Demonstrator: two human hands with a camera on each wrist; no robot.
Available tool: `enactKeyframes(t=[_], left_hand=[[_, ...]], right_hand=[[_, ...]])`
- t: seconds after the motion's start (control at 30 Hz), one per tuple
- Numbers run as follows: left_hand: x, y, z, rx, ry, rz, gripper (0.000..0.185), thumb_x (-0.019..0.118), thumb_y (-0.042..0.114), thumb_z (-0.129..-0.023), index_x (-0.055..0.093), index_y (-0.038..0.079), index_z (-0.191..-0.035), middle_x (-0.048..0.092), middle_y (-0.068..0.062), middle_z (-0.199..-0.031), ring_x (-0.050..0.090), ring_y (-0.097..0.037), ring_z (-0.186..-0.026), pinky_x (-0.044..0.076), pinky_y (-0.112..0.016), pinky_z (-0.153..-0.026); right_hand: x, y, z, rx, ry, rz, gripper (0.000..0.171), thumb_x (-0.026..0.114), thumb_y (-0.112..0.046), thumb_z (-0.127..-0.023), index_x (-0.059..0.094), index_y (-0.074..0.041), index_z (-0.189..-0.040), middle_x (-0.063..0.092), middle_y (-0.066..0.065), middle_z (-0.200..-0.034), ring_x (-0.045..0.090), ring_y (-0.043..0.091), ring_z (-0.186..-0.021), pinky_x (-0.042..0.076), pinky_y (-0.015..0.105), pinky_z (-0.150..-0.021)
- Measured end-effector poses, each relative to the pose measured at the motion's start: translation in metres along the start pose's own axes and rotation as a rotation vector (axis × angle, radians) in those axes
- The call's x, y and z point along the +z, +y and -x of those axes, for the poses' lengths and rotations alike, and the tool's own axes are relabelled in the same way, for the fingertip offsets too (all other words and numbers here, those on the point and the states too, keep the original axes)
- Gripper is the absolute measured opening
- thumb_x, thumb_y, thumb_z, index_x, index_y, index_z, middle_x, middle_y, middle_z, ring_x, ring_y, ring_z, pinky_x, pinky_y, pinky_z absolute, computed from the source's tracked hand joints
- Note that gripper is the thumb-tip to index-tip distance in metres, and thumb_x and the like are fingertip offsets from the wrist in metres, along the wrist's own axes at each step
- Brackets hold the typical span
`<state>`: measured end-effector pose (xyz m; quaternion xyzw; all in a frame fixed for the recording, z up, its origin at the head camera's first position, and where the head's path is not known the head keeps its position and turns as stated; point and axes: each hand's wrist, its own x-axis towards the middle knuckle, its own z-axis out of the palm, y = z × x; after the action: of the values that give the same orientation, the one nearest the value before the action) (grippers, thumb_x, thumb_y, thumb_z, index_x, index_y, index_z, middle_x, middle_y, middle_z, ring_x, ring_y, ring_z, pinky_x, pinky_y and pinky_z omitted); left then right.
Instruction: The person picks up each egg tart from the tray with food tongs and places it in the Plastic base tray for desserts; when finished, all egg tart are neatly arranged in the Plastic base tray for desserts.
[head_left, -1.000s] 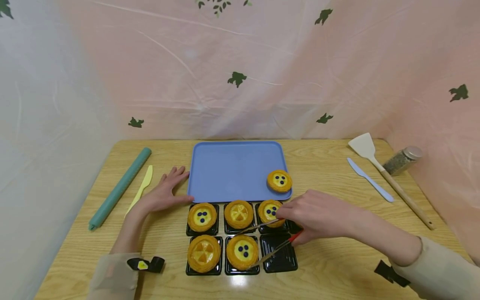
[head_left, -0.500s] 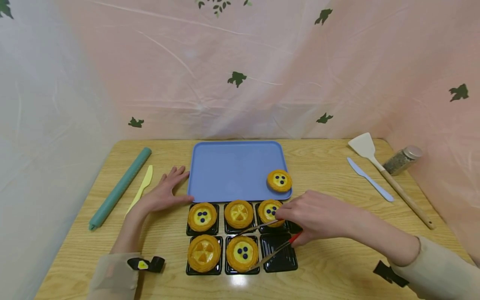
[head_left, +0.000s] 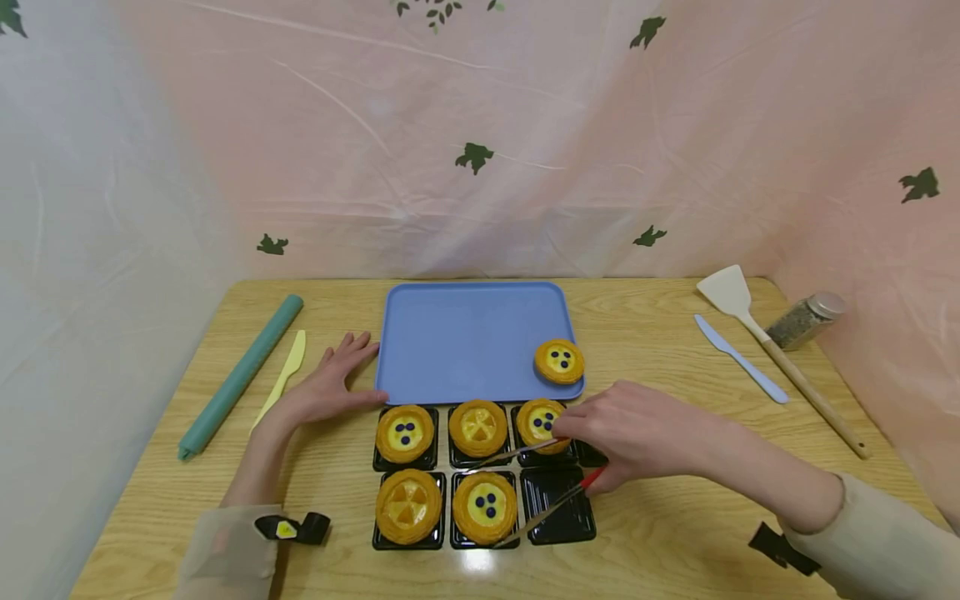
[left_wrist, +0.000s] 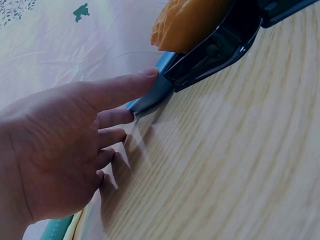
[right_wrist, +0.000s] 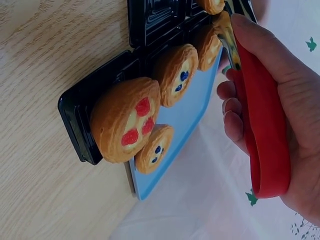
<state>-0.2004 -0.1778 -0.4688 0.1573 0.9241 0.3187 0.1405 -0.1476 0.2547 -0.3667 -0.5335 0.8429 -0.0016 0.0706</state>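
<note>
Our right hand point(head_left: 637, 429) gripped the open tongs point(head_left: 536, 479) around a tart point(head_left: 486, 503); crushing seemed possible. Left hand point(head_left: 326, 385) lay flat.

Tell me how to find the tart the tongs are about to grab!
Find the blue tray in the middle of the table. Just in front of it sits a black holder with six square cups. In its front row, the middle tart, between the tongs tips, has three dark blue dots; its left neighbour has orange wedges, and the right cup is empty.
</note>
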Motion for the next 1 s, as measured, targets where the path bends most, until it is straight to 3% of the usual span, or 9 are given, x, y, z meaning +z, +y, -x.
enactKeyframes(t=[0.2,0.37,0.47,0.57,0.77,1.0], left_hand=[[0.0,0.0,0.001,-0.003,0.001,0.0,0.092,0.074,0.043,-0.092,0.029,0.002,-0.161,0.01,-0.025,-0.172,-0.005,-0.046,-0.16,-0.005,-0.067,-0.128],[-0.001,0.001,0.001,-0.005,0.001,-0.001,0.092,0.074,0.044,-0.092,0.029,0.002,-0.161,0.01,-0.025,-0.172,-0.004,-0.047,-0.16,-0.005,-0.068,-0.128],[-0.001,0.001,0.001,-0.004,0.0,-0.001,0.093,0.074,0.044,-0.092,0.029,0.002,-0.162,0.01,-0.025,-0.172,-0.004,-0.047,-0.16,-0.005,-0.068,-0.128],[0.0,0.001,0.001,-0.004,0.002,-0.002,0.092,0.074,0.044,-0.092,0.028,0.002,-0.162,0.01,-0.025,-0.172,-0.004,-0.047,-0.16,-0.005,-0.068,-0.128],[0.001,-0.001,0.001,-0.007,0.004,-0.003,0.093,0.073,0.045,-0.092,0.029,0.003,-0.162,0.01,-0.024,-0.172,-0.004,-0.047,-0.16,-0.005,-0.068,-0.128],[0.002,-0.002,-0.001,-0.002,0.004,-0.003,0.094,0.073,0.047,-0.092,0.028,0.003,-0.162,0.009,-0.024,-0.173,-0.004,-0.046,-0.16,-0.005,-0.067,-0.128]], right_hand=[[-0.005,0.003,0.003,0.004,0.023,-0.033,0.051,0.089,-0.054,-0.073,0.069,-0.021,-0.106,0.074,-0.011,-0.091,0.047,-0.006,-0.065,0.045,0.015,-0.056],[-0.018,0.012,0.014,0.047,0.084,-0.077,0.06,0.083,-0.059,-0.078,0.07,-0.017,-0.119,0.077,-0.008,-0.102,0.056,-0.004,-0.067,0.049,0.017,-0.058],[-0.024,0.023,0.023,0.112,0.128,-0.082,0.059,0.083,-0.06,-0.078,0.07,-0.018,-0.118,0.074,-0.012,-0.099,0.057,-0.003,-0.069,0.047,0.016,-0.058],[-0.027,0.036,0.034,0.209,0.152,-0.083,0.055,0.086,-0.056,-0.076,0.07,-0.023,-0.117,0.066,-0.019,-0.092,0.048,-0.007,-0.067,0.041,0.014,-0.056],[-0.017,0.069,0.057,0.389,0.188,-0.061,0.057,0.088,-0.057,-0.073,0.071,-0.025,-0.117,0.052,-0.021,-0.076,0.038,-0.006,-0.059,0.034,0.016,-0.052],[0.001,0.096,0.073,0.504,0.185,-0.074,0.06,0.088,-0.056,-0.074,0.072,-0.018,-0.118,0.057,-0.016,-0.077,0.042,-0.002,-0.064,0.035,0.02,-0.056]])
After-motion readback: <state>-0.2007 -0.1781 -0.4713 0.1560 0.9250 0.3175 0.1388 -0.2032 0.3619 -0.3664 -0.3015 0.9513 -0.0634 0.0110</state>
